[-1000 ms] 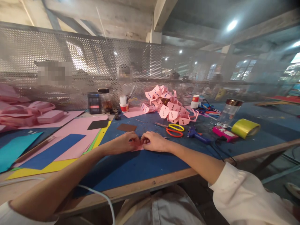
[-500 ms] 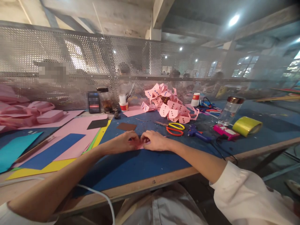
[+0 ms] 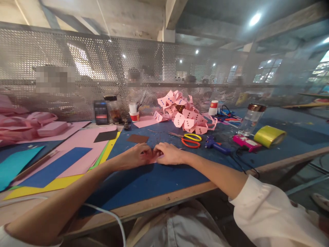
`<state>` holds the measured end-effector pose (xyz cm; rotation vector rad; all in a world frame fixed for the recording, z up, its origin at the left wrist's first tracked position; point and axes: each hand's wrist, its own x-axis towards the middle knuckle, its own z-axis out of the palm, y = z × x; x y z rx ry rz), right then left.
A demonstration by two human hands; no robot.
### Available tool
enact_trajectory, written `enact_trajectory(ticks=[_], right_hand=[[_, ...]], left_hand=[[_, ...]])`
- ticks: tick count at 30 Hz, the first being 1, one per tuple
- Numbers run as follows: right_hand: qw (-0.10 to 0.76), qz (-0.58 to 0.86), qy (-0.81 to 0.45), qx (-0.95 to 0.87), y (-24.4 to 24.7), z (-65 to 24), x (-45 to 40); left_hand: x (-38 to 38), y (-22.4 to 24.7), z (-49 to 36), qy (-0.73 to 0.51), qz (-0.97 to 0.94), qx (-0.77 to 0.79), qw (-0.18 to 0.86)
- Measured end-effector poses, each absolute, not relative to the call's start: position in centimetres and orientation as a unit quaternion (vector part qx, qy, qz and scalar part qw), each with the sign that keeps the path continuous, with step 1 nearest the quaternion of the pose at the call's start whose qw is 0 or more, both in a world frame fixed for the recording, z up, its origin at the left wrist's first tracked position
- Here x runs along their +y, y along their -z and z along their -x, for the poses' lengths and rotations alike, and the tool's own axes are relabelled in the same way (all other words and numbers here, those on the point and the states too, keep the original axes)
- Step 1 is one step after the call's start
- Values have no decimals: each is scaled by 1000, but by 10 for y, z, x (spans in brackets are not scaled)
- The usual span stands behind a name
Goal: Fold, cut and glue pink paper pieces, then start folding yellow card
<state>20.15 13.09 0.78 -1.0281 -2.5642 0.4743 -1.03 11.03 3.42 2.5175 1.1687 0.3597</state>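
Perforated partition (image 3: 102,58) along far edge of table (image 3: 154,185). Concrete ceiling beam (image 3: 175,13), lit lamp (image 3: 255,19). Window (image 3: 267,71) beyond far right corner.

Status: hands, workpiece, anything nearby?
Left hand, right hand: fingers curled. Small pink paper piece between, mostly hidden. Orange-and-yellow-handled metal scissors beyond right hand.

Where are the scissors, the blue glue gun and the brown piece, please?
Scissors (image 3: 183,139), head view: base of the handles.
Blue glue gun (image 3: 218,148), head view: its body.
Brown piece (image 3: 138,138), head view: its middle.
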Motion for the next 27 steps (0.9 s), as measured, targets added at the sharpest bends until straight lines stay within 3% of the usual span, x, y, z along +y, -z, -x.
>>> enact_trajectory(ticks=[11, 27], right_hand=[[140, 322, -203, -914, -18, -210, 131], [165, 293, -185, -923, -14, -212, 131]], left_hand=[[110, -50, 26, -74, -896, 372, 232], [109, -49, 21, -73, -889, 401, 210]])
